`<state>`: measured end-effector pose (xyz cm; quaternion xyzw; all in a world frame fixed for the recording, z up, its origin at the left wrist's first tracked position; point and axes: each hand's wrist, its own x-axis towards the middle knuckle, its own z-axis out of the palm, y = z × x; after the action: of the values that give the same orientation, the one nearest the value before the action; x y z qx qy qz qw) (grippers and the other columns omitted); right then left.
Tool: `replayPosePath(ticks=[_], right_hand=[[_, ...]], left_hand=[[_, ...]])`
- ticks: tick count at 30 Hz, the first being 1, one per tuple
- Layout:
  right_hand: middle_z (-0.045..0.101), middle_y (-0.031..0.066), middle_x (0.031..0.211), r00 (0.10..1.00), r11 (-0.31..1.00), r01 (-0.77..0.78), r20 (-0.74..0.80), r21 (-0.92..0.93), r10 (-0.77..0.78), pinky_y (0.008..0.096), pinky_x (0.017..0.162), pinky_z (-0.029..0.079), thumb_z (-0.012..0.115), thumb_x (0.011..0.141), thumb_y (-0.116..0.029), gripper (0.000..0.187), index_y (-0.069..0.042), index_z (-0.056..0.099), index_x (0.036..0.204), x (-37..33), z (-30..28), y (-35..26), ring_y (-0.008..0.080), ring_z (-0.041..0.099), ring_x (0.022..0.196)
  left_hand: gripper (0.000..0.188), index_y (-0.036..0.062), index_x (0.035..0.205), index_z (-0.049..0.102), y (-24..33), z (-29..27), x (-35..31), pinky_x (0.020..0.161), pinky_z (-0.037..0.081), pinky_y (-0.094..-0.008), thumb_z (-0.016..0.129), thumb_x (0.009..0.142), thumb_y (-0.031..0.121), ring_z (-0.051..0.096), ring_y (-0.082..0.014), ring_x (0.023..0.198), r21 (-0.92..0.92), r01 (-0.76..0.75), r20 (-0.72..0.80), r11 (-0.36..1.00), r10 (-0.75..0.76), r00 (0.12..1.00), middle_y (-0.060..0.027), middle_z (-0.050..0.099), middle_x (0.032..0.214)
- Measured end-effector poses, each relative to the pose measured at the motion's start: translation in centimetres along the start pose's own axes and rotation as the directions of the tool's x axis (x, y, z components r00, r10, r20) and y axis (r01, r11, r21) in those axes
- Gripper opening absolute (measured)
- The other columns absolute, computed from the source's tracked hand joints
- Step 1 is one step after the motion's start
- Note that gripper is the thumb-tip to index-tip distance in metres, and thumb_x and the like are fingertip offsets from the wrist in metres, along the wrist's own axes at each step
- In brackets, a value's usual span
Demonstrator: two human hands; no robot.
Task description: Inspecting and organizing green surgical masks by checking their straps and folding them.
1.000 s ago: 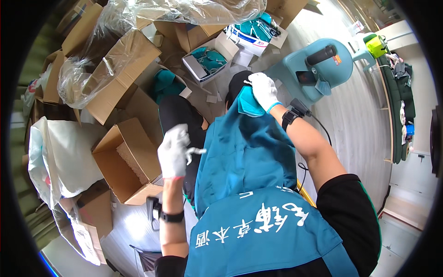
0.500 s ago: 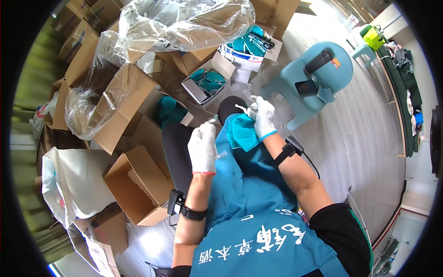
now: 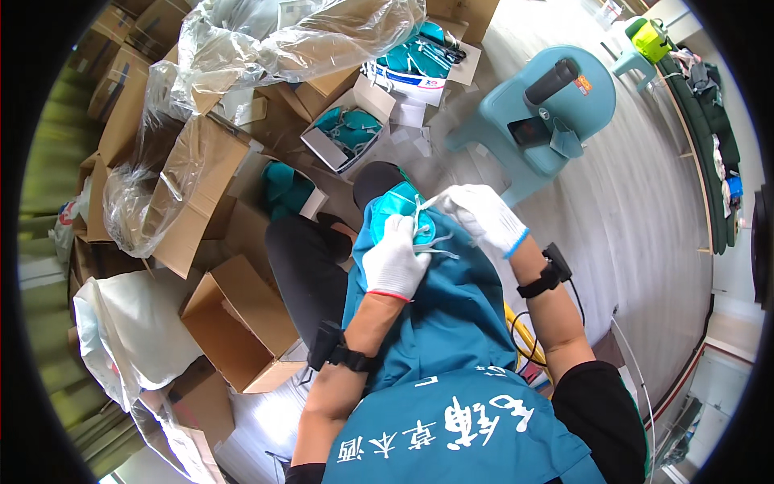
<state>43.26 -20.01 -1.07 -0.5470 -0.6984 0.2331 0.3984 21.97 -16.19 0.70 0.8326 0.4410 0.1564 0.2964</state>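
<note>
Left grip (image 3: 395, 262), teal mask (image 3: 393, 202), held under fingers (image 3: 396, 231)

Flr (image 3: 629, 242): gry wood-look | w/ wht scraps (image 3: 422, 147), open brn ctn (image 3: 256, 300), blue chair (image 3: 504, 101) | chair: blk btl (image 3: 551, 81)

The scene is bright, in even, cool light whose source cannot be told. Glare whitens the pale grey wood-look floor (image 3: 637, 210) at the near left and far right. Sharp highlights streak the crumpled clear plastic sheet (image 3: 339, 44) at the far left. The left hand in a white knit glove (image 3: 395, 262) and the right hand in a white knit glove (image 3: 488, 219) look close to washed out. Shadow fills the open brown cardboard box (image 3: 234, 327) on the left. The green fabric curtain (image 3: 60, 161) looks soft, the long dark-green padded bench (image 3: 701, 137) curves, and black fills all 4 corners.
</note>
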Motion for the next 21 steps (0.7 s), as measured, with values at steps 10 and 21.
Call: replayPosePath(ticks=[10, 21], right_hand=[[0.068, 0.0057, 0.102, 0.870, 0.378, -0.286, 0.074, 0.881, 0.487, 0.0189, 0.071, 0.047, 0.056, 0.097, -0.019, 0.029, 0.000, 0.064, 0.117, 1.7, 1.1, -5.8, 0.0078, 0.058, 0.081], [0.066, 0.0091, 0.092, 0.478, -0.257, -0.064, 0.256, 0.964, 0.840, 0.0241, 0.062, 0.052, 0.050, 0.101, -0.030, 0.028, -0.004, 0.060, 0.098, 3.6, 8.2, -2.8, 0.0156, 0.066, 0.080]], left_hand=[[0.012, 0.0110, 0.077, 0.070, -2.8, -6.4, 2.2, 0.069, 0.051, -0.0384, 0.072, 0.066, 0.016, 0.062, -0.0266, 0.077, 0.110, -0.175, -0.055, 0.978, 0.182, 0.982, -0.0080, 0.063, 0.073], [0.031, 0.0084, 0.092, 0.070, -5.4, -2.5, 4.6, 0.078, 0.051, -0.0458, 0.054, 0.085, 0.034, 0.065, -0.0391, 0.087, -0.066, 0.241, -0.022, 0.968, -0.243, 0.970, -0.0193, 0.069, 0.088]])
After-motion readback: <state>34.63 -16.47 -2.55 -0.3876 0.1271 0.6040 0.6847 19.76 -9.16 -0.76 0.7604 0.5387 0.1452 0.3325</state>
